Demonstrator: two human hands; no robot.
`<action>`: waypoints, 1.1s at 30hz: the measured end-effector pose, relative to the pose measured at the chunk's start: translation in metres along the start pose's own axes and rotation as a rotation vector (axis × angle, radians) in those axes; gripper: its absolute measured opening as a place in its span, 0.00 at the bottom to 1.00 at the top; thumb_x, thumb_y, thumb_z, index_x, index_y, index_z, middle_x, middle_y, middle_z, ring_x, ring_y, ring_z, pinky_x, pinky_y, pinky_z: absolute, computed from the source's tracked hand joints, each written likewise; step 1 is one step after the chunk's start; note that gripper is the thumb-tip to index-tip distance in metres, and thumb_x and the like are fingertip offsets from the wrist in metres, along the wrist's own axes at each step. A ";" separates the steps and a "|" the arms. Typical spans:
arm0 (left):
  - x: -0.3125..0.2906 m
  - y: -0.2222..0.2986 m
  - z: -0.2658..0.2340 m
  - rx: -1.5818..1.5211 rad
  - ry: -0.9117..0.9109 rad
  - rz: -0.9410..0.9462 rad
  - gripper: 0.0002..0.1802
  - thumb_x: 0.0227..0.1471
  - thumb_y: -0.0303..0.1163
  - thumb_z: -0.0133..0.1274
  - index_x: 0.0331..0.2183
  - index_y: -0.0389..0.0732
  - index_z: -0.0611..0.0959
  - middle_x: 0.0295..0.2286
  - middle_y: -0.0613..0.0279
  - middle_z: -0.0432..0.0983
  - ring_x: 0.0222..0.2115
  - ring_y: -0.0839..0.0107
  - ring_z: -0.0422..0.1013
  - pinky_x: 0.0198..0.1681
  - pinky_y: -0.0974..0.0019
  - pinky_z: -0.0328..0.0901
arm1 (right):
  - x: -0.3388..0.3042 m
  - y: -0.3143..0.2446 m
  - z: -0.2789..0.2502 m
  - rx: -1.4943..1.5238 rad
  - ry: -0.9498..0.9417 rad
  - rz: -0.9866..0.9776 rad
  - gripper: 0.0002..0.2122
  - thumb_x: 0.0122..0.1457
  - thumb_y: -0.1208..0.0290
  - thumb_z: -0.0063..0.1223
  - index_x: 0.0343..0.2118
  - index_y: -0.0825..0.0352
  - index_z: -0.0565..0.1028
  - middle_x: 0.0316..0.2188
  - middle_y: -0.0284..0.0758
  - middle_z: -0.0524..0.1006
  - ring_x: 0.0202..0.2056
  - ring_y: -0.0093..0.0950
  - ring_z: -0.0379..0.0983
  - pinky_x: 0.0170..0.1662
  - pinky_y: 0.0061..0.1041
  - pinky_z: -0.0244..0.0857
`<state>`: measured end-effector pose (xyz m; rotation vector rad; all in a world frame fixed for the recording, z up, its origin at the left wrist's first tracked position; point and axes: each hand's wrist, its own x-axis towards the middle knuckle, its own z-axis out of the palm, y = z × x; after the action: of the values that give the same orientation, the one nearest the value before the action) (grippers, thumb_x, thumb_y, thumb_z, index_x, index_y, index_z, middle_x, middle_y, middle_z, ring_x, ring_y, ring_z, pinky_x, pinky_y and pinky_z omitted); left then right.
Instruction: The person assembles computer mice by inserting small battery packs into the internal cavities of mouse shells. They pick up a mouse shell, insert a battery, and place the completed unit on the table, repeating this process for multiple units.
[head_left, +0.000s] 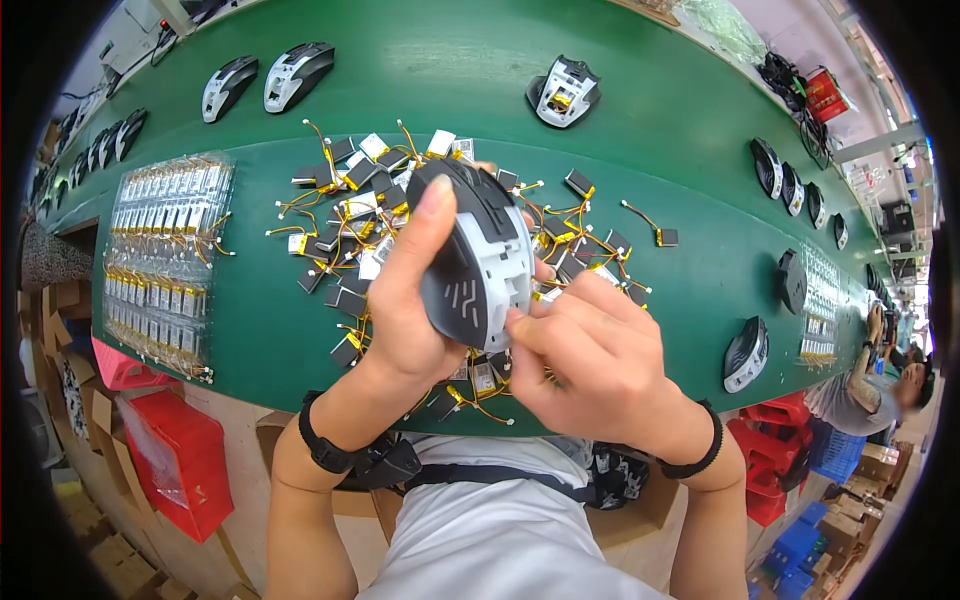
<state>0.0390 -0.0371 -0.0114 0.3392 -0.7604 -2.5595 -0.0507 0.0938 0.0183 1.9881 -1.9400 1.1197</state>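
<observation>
Fingers of the left hand (405,312) wrap a black-and-white mouse shell (462,262), thumb on its black side, firm hold. Shell sits mid-frame, tilted, raised over the green table (430,75). Right hand (598,358) is at the shell's 5 o'clock, fingers curled, thumb and index close together against the white lower edge; cannot tell if anything small is pinched there.

Clock directions below run from the held shell. Loose batteries (360,205) with thin coloured leads are scattered around and beneath it; one lone battery (667,237) lies apart at 3. Clear tray (160,262) with rows of batteries at 9, second tray (819,300) at 3. Open mouse body (565,92) at 1, yellow bit inside. Two more mice (297,78) between 10 and 11, another mouse (746,356) near 4, black shell piece (792,281) at 3. Row of mice (766,168) between 2 and 3.

Off the table: red crate (182,465) at 8, red stools (765,455) at 4, co-worker (865,390) near 4. Black band (322,440) on left wrist, another band (702,442) on right.
</observation>
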 end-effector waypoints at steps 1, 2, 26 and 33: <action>0.000 0.002 0.001 -0.041 -0.049 0.018 0.30 0.62 0.52 0.35 0.53 0.36 0.68 0.40 0.44 0.73 0.34 0.54 0.76 0.34 0.55 0.76 | -0.002 -0.002 -0.001 0.031 0.028 0.047 0.12 0.37 0.83 0.59 0.29 0.71 0.76 0.19 0.32 0.70 0.21 0.29 0.66 0.26 0.24 0.64; 0.002 0.005 0.003 -0.087 -0.101 0.050 0.31 0.62 0.51 0.35 0.54 0.36 0.67 0.41 0.43 0.71 0.35 0.53 0.76 0.34 0.54 0.76 | -0.003 -0.004 -0.003 0.061 0.052 0.079 0.12 0.38 0.84 0.59 0.30 0.70 0.77 0.20 0.32 0.71 0.21 0.29 0.66 0.26 0.24 0.63; -0.020 0.008 0.025 0.195 -0.168 0.198 0.56 0.35 0.57 0.66 0.59 0.43 0.58 0.47 0.37 0.66 0.41 0.52 0.74 0.44 0.53 0.72 | -0.021 -0.017 0.012 1.312 0.029 0.989 0.18 0.54 0.79 0.49 0.50 0.75 0.68 0.32 0.26 0.71 0.28 0.11 0.62 0.32 0.14 0.58; -0.013 0.013 0.015 0.154 -0.229 0.201 0.53 0.36 0.54 0.64 0.58 0.42 0.59 0.47 0.38 0.67 0.42 0.50 0.73 0.44 0.50 0.71 | -0.019 -0.019 0.011 1.281 0.003 0.970 0.17 0.56 0.75 0.54 0.48 0.73 0.69 0.29 0.26 0.72 0.28 0.13 0.63 0.34 0.17 0.60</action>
<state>0.0491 -0.0337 0.0097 0.0140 -1.0232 -2.3806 -0.0269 0.1056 0.0065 1.0540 -2.4956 3.1646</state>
